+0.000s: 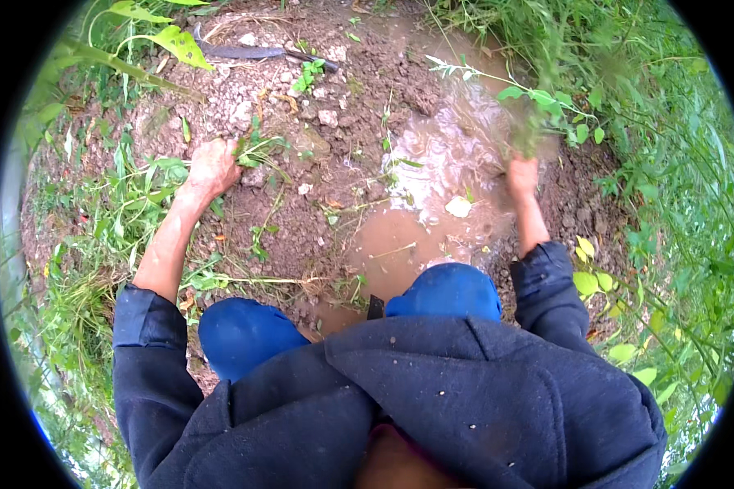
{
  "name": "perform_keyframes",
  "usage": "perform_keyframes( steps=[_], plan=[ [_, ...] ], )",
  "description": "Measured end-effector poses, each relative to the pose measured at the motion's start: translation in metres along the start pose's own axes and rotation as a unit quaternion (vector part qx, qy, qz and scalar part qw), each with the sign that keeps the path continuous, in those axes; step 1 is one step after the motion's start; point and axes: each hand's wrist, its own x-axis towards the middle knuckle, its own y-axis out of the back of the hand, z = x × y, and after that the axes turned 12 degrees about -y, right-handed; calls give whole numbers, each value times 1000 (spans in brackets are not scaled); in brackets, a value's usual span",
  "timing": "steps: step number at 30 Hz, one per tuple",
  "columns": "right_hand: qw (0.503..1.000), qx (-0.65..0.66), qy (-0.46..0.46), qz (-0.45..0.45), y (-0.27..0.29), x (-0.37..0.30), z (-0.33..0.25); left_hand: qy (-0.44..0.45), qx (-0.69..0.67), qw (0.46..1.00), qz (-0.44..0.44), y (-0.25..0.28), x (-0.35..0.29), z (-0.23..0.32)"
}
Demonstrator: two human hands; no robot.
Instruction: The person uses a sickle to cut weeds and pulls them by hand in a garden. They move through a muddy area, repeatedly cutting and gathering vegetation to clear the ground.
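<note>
My left hand [214,167] is closed around a small bunch of green weeds [259,150], low over the soil on the left. Leaves poke out past its thumb side. On the right, my right hand [523,175] is closed at the edge of the muddy water [457,147]. A tuft of green weeds [530,137], smeared by motion, sticks up from that fist. Ripples spread over the water beside it. A pale yellow leaf [458,206] floats between my hands, nearer the right one.
A long-bladed knife [245,52] with a dark handle lies on the cloddy soil [334,147] at the far left. Tall grass and weeds [677,187] crowd the right side. Loose pulled-looking plants [81,285] lie on the left. My blue-covered knees [444,292] are near the water.
</note>
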Motion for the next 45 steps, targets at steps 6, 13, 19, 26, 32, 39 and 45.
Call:
perform_keyframes(
  steps=[6, 13, 19, 26, 32, 39, 45],
  plan=[
    [848, 26, -137, -511, -44, -148, -81, -176, -50, 981, -61, 27, 21, 72],
    [751, 328, -262, -510, -44, -180, -127, -357, -113, 927, -3, 11, 28, 115],
    [926, -89, -83, -358, -80, -122, -143, -285, -146, 945, 59, 9, 26, 119],
    [936, -55, -9, -348, -74, -140, -107, -178, -254, 943, 118, 31, 18, 121],
    [771, -399, 247, -430, -44, -238, -78, -250, -283, 925, 27, 30, -22, 155],
    [741, -191, 247, -594, 27, -330, -70, -234, -220, 923, -212, 27, -109, 187],
    [851, -62, 150, -499, 74, -336, -87, -139, -45, 968, -203, 86, -225, 131]
  ],
)
